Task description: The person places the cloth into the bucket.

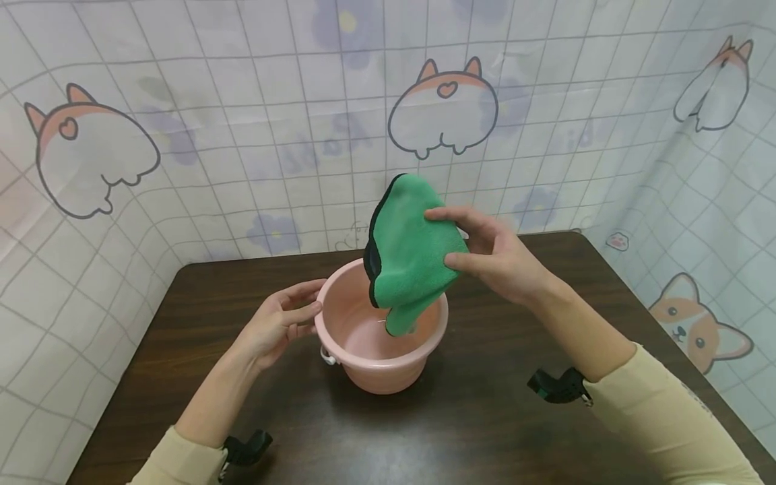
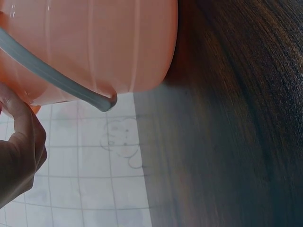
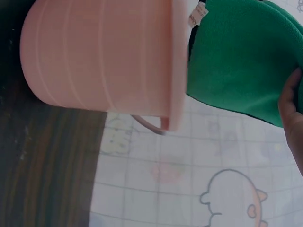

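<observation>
A pink plastic bucket (image 1: 383,377) stands upright on the dark wooden table. My left hand (image 1: 280,322) grips its rim at the left, thumb and fingers on either side of the edge. In the left wrist view the bucket's grey handle (image 2: 57,78) hangs along its side. Above the bucket, my right hand (image 1: 500,259) pinches a green cloth (image 1: 415,236) with dark edging between thumb and fingers. The cloth's lower corner dips inside the bucket's opening in the head view. A small white tag (image 3: 198,15) shows on the cloth in the right wrist view.
The wooden table (image 1: 485,404) reaches back to a wall covering (image 1: 291,162) with a grid and cartoon dog prints. More of that covering runs along both sides. A black wrist camera (image 1: 558,386) is strapped on the right arm, another (image 1: 247,449) on the left.
</observation>
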Tool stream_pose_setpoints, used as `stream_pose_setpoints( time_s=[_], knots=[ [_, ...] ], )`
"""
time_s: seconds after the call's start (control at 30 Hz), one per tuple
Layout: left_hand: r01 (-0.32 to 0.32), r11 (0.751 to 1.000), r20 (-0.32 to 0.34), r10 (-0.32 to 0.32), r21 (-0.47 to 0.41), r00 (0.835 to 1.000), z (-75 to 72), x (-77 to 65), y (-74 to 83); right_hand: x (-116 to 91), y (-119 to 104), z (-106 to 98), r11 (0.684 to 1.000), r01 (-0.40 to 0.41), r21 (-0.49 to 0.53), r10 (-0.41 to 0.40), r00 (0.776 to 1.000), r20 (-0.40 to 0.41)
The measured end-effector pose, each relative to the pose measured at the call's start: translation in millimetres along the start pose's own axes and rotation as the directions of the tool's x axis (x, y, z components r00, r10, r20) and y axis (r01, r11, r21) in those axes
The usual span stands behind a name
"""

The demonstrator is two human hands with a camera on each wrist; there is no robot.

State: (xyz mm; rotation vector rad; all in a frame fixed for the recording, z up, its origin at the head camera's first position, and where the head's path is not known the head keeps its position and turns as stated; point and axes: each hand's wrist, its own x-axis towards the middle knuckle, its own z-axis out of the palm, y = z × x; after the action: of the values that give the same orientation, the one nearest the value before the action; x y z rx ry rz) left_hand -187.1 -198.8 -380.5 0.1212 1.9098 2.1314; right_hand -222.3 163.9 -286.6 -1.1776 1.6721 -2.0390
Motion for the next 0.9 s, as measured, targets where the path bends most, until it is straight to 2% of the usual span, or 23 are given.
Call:
stream_pose_setpoints(
  time_s=[0.2,0.43,0.7,0.9],
  knots=[
    [-0.001,1.000,-0.006,0.001,0.007,1.000,1.0,-0.7,0.5,-0.3,14.1,4.0,0.999,-0.046,-0.001,0.046,0.999,0.021],
    [-0.011,1.000,0.010,0.011,-0.001,1.000,0.0,-1.8,-0.7,-3.0,29.9,10.8,0.989,-0.143,-0.047,0.143,0.990,-0.006],
    [-0.018,1.000,0.010,0.018,-0.005,1.000,0.7,-0.4,-2.5,-4.4,39.6,13.7,0.982,-0.180,-0.053,0.182,0.983,0.024],
    [-0.016,1.000,0.003,0.016,0.001,1.000,-0.3,-0.5,-2.0,-3.1,43.6,14.8,0.961,-0.229,-0.153,0.235,0.972,0.020]
  ],
)
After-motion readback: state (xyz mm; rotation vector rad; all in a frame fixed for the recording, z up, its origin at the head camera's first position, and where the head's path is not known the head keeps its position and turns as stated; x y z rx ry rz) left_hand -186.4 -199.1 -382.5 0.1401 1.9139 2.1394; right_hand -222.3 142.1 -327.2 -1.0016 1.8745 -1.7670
